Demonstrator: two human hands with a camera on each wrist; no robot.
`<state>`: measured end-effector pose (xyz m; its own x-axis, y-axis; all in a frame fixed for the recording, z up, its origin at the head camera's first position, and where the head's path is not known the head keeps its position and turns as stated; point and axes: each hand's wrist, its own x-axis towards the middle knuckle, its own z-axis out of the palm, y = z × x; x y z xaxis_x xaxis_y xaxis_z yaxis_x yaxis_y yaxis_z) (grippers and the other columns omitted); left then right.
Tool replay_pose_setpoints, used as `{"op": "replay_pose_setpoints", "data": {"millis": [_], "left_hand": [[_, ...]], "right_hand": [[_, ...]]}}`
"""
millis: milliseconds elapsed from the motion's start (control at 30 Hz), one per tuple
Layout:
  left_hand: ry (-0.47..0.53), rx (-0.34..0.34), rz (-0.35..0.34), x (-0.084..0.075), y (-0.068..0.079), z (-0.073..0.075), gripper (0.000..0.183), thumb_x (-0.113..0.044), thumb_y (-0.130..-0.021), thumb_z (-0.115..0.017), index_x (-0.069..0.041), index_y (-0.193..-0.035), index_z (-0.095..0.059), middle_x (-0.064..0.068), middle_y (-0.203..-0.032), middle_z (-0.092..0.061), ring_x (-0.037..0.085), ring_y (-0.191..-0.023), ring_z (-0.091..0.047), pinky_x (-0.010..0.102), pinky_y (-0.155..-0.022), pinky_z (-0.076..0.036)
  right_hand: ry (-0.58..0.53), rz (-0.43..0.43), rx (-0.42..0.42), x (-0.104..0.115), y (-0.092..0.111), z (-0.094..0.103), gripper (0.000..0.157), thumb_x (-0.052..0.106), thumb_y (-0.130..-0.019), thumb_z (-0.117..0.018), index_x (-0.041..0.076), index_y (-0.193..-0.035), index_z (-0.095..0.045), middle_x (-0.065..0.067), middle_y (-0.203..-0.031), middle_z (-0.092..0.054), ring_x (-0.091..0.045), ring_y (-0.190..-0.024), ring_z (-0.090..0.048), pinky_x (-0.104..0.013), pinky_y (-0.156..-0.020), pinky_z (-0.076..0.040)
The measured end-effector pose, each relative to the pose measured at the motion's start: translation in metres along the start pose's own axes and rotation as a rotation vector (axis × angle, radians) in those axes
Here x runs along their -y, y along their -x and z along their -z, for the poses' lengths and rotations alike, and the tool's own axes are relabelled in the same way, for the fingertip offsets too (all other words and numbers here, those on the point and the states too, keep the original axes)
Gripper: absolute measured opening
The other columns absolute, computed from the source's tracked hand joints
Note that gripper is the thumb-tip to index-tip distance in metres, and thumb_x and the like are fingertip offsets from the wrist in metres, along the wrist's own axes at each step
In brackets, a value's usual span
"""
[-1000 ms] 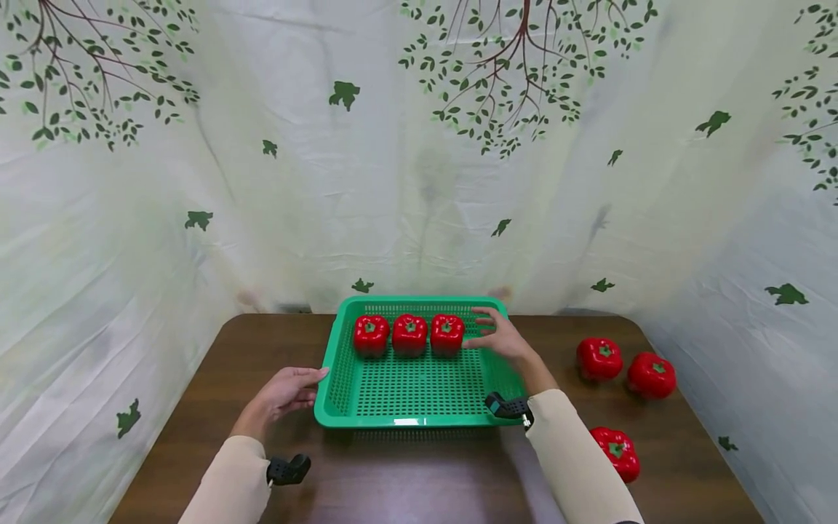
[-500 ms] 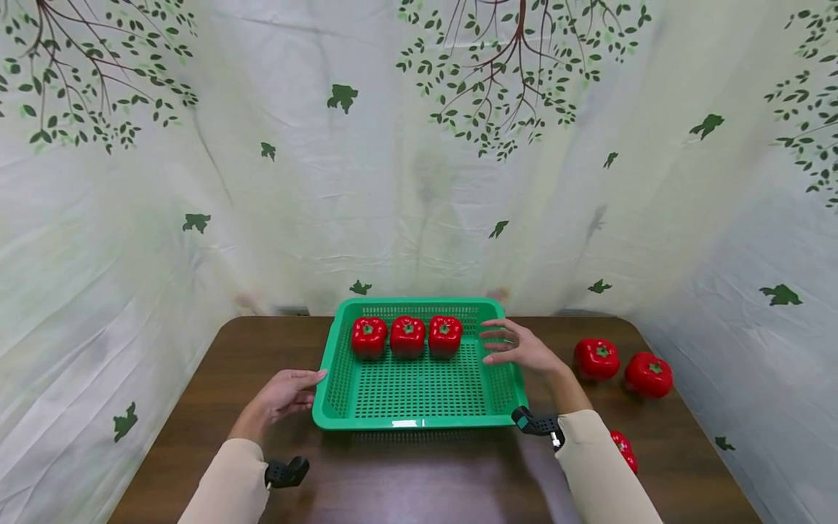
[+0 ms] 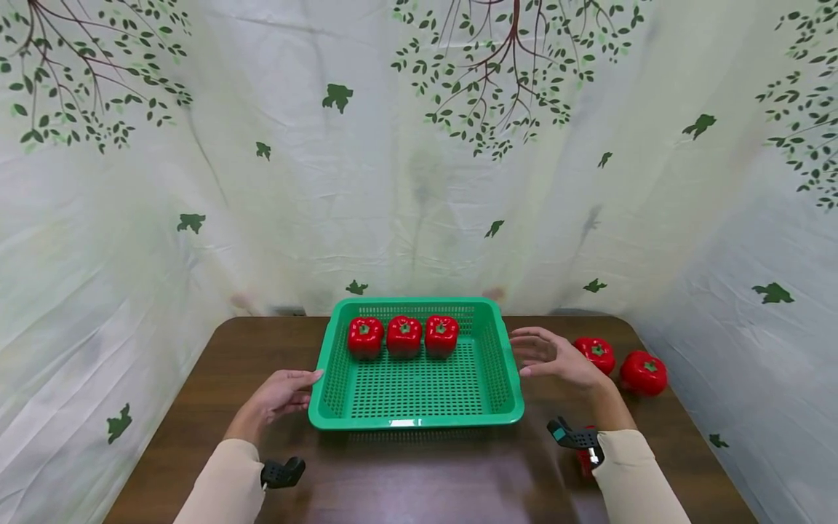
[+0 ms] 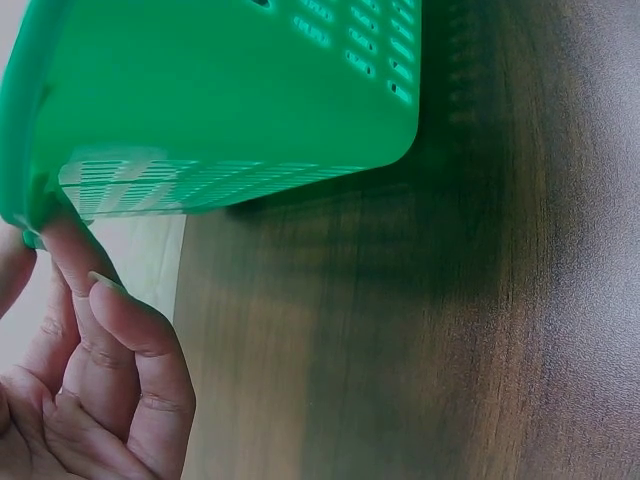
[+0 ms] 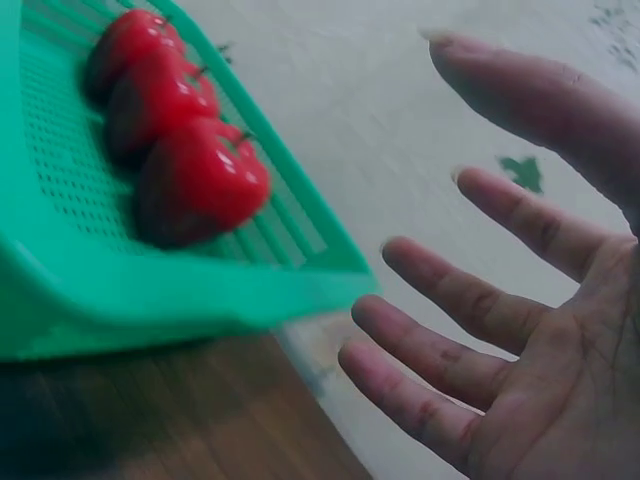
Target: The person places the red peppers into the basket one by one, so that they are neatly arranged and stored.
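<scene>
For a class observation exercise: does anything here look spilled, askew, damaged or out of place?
Nothing stands out: three red peppers line up neatly in the green basket, and no spill or damage shows. Another pepper, mostly hidden by the right sleeve, can't be judged.

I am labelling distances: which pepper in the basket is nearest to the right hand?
In the head view, the rightmost pepper in the basket; the middle pepper and left pepper stand farther from the right hand.
</scene>
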<state>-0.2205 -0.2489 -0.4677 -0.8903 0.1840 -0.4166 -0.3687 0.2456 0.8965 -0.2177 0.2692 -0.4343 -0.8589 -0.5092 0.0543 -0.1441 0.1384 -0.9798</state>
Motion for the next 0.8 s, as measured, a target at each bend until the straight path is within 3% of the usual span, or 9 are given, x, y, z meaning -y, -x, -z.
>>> {"op": "replay_pose_setpoints", "data": {"millis": [67, 200, 267, 567, 800], "left_hand": [[0.004, -0.001, 0.001, 0.001, 0.001, 0.0, 0.05, -0.037, -0.094, -0.061, 0.007, -0.117, -0.063, 0.007, -0.089, -0.072, 0.016, -0.072, -0.065, 0.028, -0.074, -0.056], [0.003, 0.009, -0.006, 0.0, 0.002, 0.001, 0.051, -0.037, -0.095, -0.06, 0.008, -0.119, -0.062, 0.005, -0.089, -0.072, 0.016, -0.072, -0.066, 0.028, -0.074, -0.056], [0.007, 0.01, -0.006, 0.0, 0.002, 0.002, 0.051, -0.036, -0.095, -0.06, 0.008, -0.119, -0.062, 0.005, -0.089, -0.072, 0.016, -0.072, -0.066, 0.028, -0.074, -0.056], [0.017, 0.016, -0.005, 0.001, -0.001, 0.003, 0.05, -0.037, -0.095, -0.06, 0.007, -0.118, -0.062, 0.005, -0.09, -0.072, 0.017, -0.074, -0.067, 0.029, -0.076, -0.056], [0.032, 0.005, 0.006, 0.002, -0.001, 0.001, 0.05, -0.037, -0.094, -0.062, 0.007, -0.117, -0.063, 0.004, -0.089, -0.072, 0.016, -0.074, -0.066, 0.028, -0.075, -0.055]], "right_hand": [[0.009, 0.027, -0.001, -0.001, 0.008, 0.006, 0.063, 0.0, -0.087, -0.066, -0.01, -0.139, -0.031, -0.03, -0.139, -0.042, -0.039, -0.126, -0.048, -0.038, -0.093, -0.05], [-0.004, 0.025, -0.018, -0.002, 0.027, 0.019, 0.055, -0.004, -0.089, -0.061, -0.011, -0.136, -0.033, -0.008, -0.134, -0.052, -0.015, -0.122, -0.054, -0.032, -0.09, -0.051], [-0.011, 0.011, -0.026, -0.003, 0.036, 0.024, 0.054, -0.004, -0.089, -0.06, -0.01, -0.135, -0.033, -0.002, -0.133, -0.053, -0.01, -0.121, -0.053, -0.031, -0.091, -0.051], [0.072, -0.019, -0.059, -0.019, 0.074, 0.041, 0.063, -0.001, -0.086, -0.064, -0.004, -0.141, -0.032, 0.005, -0.139, -0.048, -0.003, -0.126, -0.046, -0.024, -0.093, -0.047], [0.088, -0.087, -0.098, -0.029, 0.104, 0.048, 0.068, 0.002, -0.085, -0.066, -0.001, -0.143, -0.031, 0.013, -0.138, -0.048, 0.005, -0.119, -0.047, -0.031, -0.086, -0.052]]}}
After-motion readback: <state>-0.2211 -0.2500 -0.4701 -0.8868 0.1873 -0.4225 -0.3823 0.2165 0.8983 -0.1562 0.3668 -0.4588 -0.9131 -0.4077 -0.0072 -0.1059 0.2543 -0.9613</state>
